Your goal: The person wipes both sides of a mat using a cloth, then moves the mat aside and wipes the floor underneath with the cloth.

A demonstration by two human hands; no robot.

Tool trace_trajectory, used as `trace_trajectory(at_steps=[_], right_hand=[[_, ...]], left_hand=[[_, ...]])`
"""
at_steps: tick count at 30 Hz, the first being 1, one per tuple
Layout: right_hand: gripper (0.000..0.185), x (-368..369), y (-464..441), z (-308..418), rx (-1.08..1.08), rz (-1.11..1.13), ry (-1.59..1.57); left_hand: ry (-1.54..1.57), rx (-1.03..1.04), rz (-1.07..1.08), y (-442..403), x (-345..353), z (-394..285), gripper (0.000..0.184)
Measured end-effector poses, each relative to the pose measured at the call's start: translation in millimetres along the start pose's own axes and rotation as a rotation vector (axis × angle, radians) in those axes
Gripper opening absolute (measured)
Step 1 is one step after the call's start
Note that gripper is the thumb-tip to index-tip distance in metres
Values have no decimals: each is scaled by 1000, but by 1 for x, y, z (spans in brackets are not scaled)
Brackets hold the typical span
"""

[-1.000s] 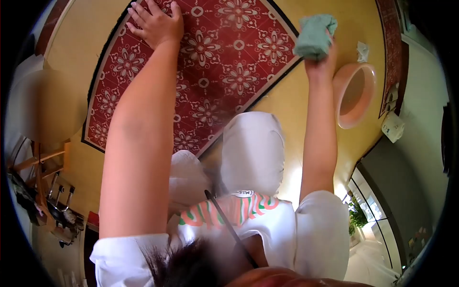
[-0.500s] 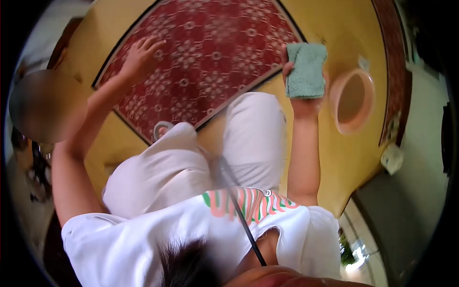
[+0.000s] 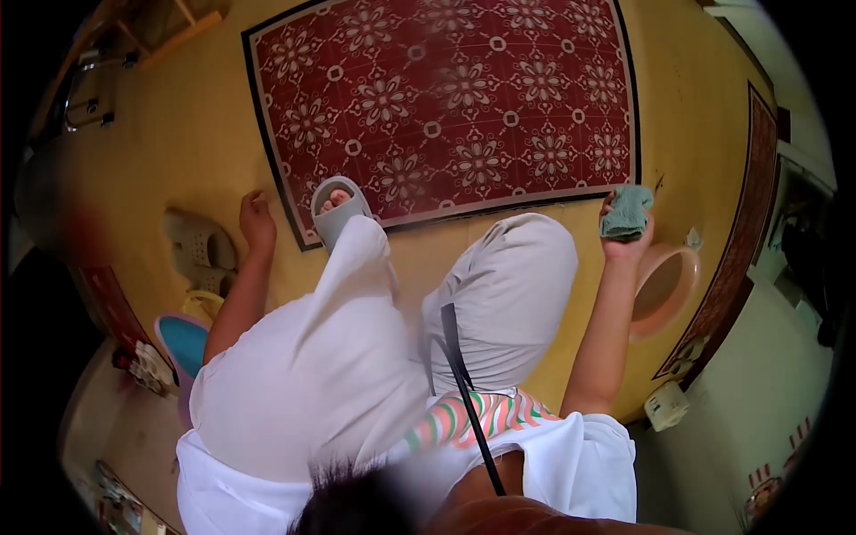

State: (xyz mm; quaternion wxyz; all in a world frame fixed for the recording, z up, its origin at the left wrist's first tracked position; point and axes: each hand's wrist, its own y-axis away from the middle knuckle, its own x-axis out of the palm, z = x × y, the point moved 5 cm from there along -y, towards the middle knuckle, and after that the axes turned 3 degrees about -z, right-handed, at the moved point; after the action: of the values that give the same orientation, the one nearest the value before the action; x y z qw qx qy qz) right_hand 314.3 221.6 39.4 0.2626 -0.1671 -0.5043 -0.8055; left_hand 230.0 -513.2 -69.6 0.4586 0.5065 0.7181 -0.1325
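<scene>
On the right, my right hand (image 3: 627, 247) is closed round a folded green cloth (image 3: 629, 212), holding it up near the mat's near right corner. The cloth looks bunched, and part of my fingers is hidden behind it. My left hand (image 3: 258, 223) hangs over the yellow floor, left of the red patterned mat (image 3: 464, 107). Its fingers are curled in, with nothing visible in them. A grey slipper (image 3: 334, 227) on my foot rests at the mat's near left corner.
A pink basin (image 3: 688, 281) stands beside my right forearm. Left of my left arm lie grey clogs (image 3: 198, 241), with a blue and pink container (image 3: 181, 346) nearer me. Wooden furniture legs (image 3: 183, 40) show at the upper left, and a white object (image 3: 666, 406) at the lower right.
The view has turned and the mat looks squarer. My left hand has drawn back from over the mat, its fingers now curled. The cloth looks smaller and more bunched in my right hand.
</scene>
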Motion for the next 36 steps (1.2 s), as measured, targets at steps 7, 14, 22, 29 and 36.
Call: trace_trajectory(at_steps=[7,14,22,29,36], right_hand=[[52,34,-15,-58,59,-20,78],[53,114,-8,-138,221,62,83],[41,-27,-62,-26,-117,-401,338],[51,-33,-75,-20,251,-41,404],[41,12,-73,-23,115,-29,858]], left_hand=[[415,-163,306,-13,3,-130,33],[431,142,431,5,-4,-226,71],[-463,75,133,76,4,-75,50],[-312,246,-5,62,12,-95,45],[312,136,29,55,-82,-198,40]])
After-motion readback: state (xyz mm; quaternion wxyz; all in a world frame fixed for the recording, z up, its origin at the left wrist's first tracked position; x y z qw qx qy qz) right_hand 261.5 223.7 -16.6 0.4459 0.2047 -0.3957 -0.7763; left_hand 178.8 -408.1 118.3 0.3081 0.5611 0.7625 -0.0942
